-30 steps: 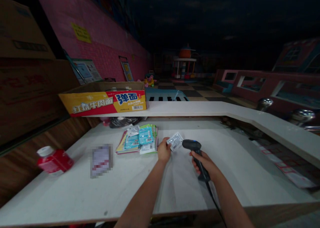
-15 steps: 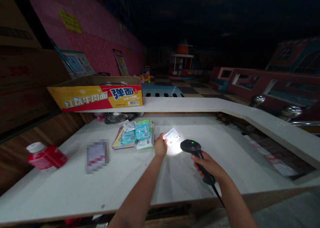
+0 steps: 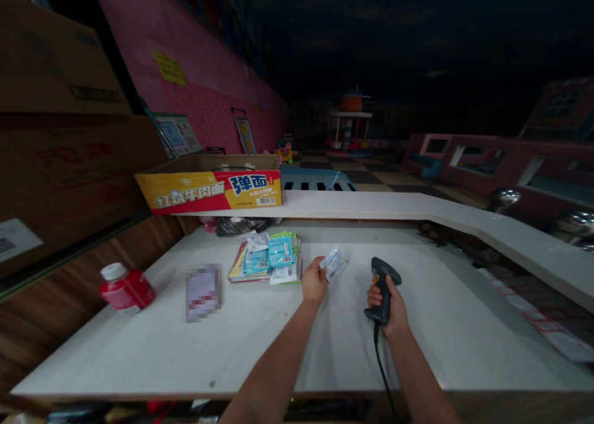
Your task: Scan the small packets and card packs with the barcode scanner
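Pinched in my left hand (image 3: 315, 281) is a small white-silver packet (image 3: 334, 263) with printing on it, held over the white counter (image 3: 260, 356). My right hand (image 3: 393, 303) is wrapped round the grip of a black barcode scanner (image 3: 382, 291), whose head is turned up and whose cord (image 3: 383, 368) runs down past the counter's front edge. Just left of my left hand lies a pile of packets, with blue packets (image 3: 281, 250) on top, green and white ones around them, and flat colourful packs (image 3: 237, 269) beneath.
A red bottle with a white cap (image 3: 127, 289) and a blurred-out flat item (image 3: 203, 292) are at the left. On the raised ledge (image 3: 352, 205) sits an open noodle carton (image 3: 211, 189). Dark plastic wrapping (image 3: 244, 225) lies below it. Cardboard boxes (image 3: 69, 158) are stacked far left.
The scanner has swung away from the packet, its head now upright, and its bright light spot is gone. The packet stays in my left hand, tilted differently. The whole view has shifted.
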